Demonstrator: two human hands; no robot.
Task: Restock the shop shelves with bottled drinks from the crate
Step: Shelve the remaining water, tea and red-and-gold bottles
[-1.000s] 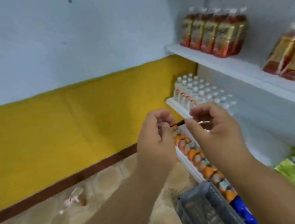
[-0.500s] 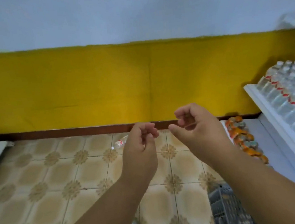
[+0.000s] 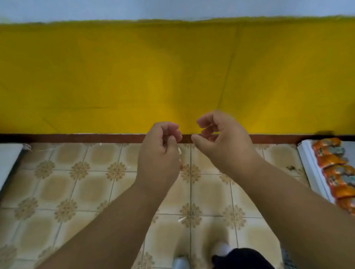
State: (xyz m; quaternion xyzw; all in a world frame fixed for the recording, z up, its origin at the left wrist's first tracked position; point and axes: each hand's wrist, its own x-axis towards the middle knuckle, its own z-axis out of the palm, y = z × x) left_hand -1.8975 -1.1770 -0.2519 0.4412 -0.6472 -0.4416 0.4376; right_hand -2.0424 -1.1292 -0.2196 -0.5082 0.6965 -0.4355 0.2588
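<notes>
Hovering mid-aisle: L hand, R hand

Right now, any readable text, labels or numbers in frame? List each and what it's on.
None readable.
Orange-labelled bottles on the low shelf at right: labels carry print, too blurred to read.
Yellow wall, patterned floor tiles, both hands: no text shows.

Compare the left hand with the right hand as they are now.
The left hand curls its fingers in tight against the palm; the right hand curls looser, thumb apart from the fingers. A small pale scrap shows at the left hand; none at the right. Both are raised over the tiled floor.
</notes>
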